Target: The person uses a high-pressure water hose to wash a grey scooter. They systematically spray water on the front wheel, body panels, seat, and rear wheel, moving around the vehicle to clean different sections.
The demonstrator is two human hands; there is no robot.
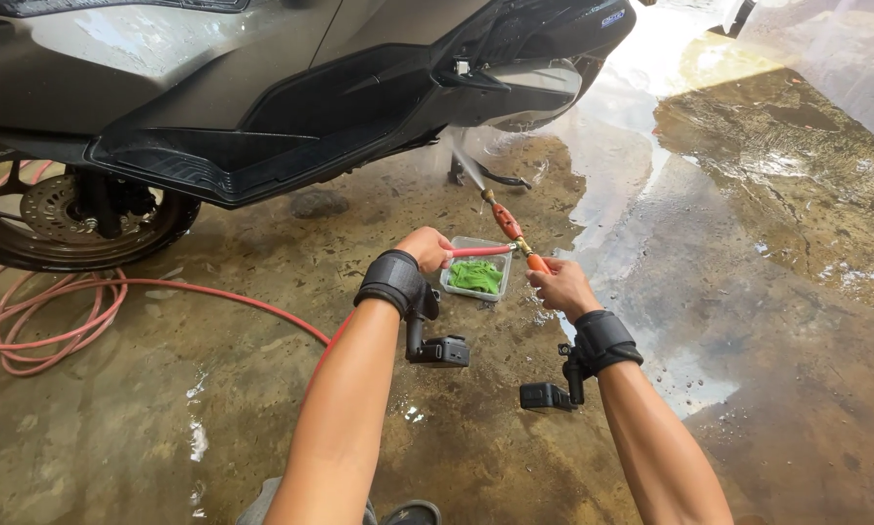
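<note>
Spray lance (pixel 505 222) runs up-left from your 2 hands toward the scooter (pixel 262 97): right hand (pixel 561 287) clamps its base, left hand (pixel 425 249) clamps the hose (pixel 480 252).

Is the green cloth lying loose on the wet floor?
No, the green cloth sits inside a small clear tray on the floor, just beyond the left hand and right hand.

small blue badge (pixel 613 17) on scooter's dark panel
</note>
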